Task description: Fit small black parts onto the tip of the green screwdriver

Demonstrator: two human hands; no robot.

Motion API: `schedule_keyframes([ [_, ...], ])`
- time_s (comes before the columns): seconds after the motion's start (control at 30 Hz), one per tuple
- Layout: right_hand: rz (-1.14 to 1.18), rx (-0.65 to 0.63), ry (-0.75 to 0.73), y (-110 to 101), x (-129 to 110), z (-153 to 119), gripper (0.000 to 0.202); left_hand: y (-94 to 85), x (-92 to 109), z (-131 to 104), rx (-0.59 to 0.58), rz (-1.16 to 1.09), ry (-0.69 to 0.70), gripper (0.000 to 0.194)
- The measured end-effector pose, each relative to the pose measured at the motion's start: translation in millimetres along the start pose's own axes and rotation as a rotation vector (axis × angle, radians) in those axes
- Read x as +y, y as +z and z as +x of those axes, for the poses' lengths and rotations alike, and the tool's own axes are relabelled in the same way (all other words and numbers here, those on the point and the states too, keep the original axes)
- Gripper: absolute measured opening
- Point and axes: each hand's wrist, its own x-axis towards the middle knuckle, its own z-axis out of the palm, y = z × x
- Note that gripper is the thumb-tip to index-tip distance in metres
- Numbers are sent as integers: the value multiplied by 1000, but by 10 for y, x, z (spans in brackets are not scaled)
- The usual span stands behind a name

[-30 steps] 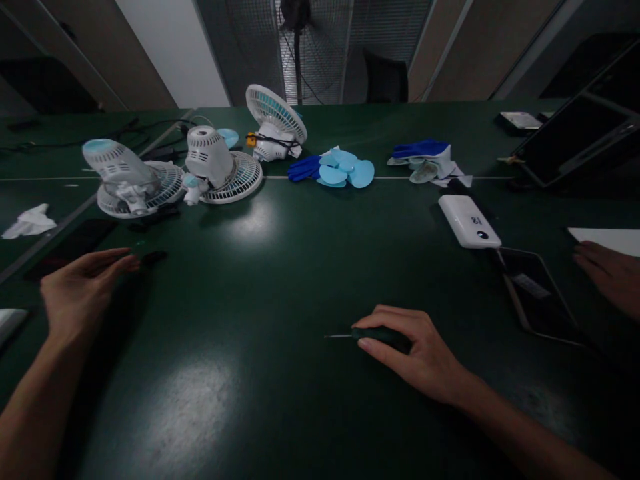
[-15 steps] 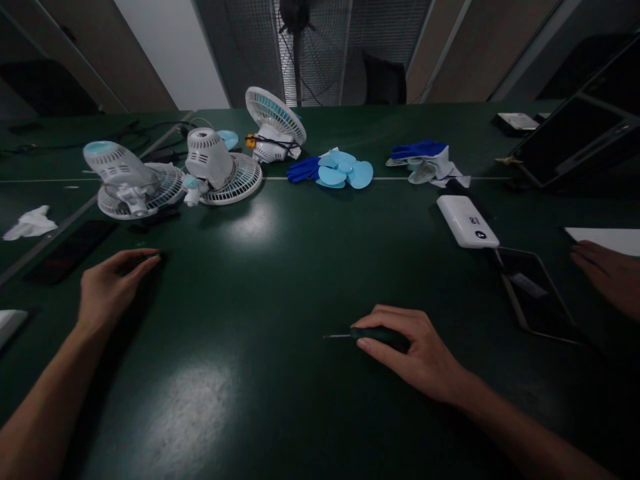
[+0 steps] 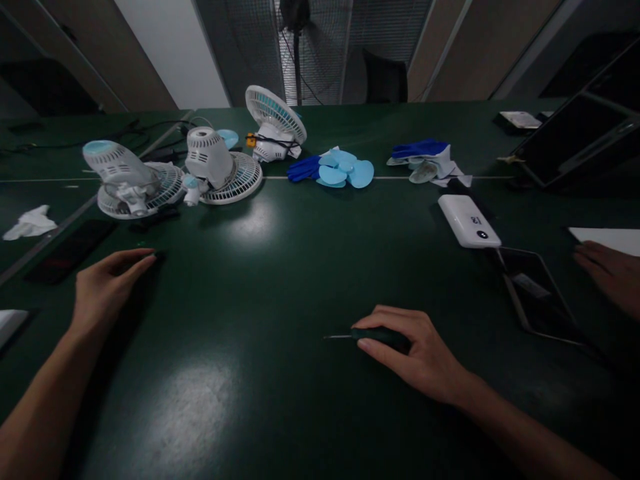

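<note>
My right hand rests on the green table, its fingers wrapped round the dark handle of a screwdriver. The thin metal shaft points left, low over the tabletop. On the left, my left hand lies at the table with thumb and forefinger pressed together. A tiny dark spot shows at those fingertips; what it is I cannot make out. Beyond that hand are two white fan units, one at the left and one beside it, both face down on their grilles.
A third fan leans behind. Light-blue fan blades lie by blue gloves. More gloves, a white power bank and a phone are on the right. Another person's hand rests at the right edge.
My left hand has drawn back slightly to the left. The right hand and the screwdriver have stayed in place.
</note>
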Motion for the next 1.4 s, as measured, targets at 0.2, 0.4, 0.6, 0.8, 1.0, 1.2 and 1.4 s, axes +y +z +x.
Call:
schedule_keyframes([
  [0.2,33,-18,12,-3,-11,9,18,-23,69,-37,-18,-41,-62,57],
  [0.4,34,-14,14,-13,-44,15,18,-37,56,-20,-37,-51,-95,57],
  [0.6,11,-14,23,-6,-38,19,18,27,286,-169,-90,-98,-93,54],
  [0.8,22,-17,9,4,-5,11,18,309,1047,-782,-383,-154,238,45],
  [1.0,0,3,-15,11,1,-4,15,776,1523,-1453,-698,-339,589,20],
  [1.2,-19,27,-28,23,0,-3,13,974,1545,-1668,-801,-388,610,21],
  [1.4,-17,35,8,21,2,12,12,995,1492,-1664,-821,-342,651,31],
])
